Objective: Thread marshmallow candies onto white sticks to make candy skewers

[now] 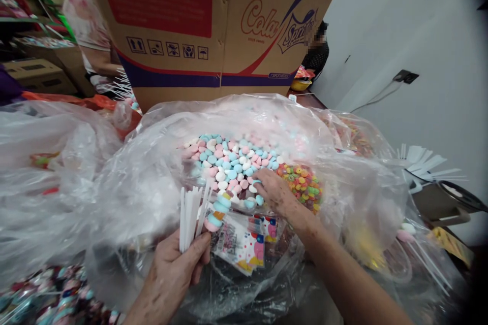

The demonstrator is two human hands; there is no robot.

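Note:
My left hand (179, 259) is closed round a bundle of white sticks (190, 208). One stick in that grip carries a skewer of candies (219, 213), blue, pink and orange pieces threaded in a column. My right hand (276, 193) reaches into a pile of pink, blue and white button-shaped candies (232, 160), its fingers bent together among them. What its fingertips pinch, if anything, is hidden. Just right of that hand lies a heap of green, yellow and orange gummy rings (305, 185). Printed packets (240, 244) with coloured dots lie below the pile, between my hands.
Clear plastic sheeting (152, 162) surrounds the candies. A tall cardboard box (224, 61) stands behind them. More white sticks (427, 162) stand in a container at the right. Finished-looking candy skewers (64, 294) lie lower left. Two other people (89, 30) are behind the box.

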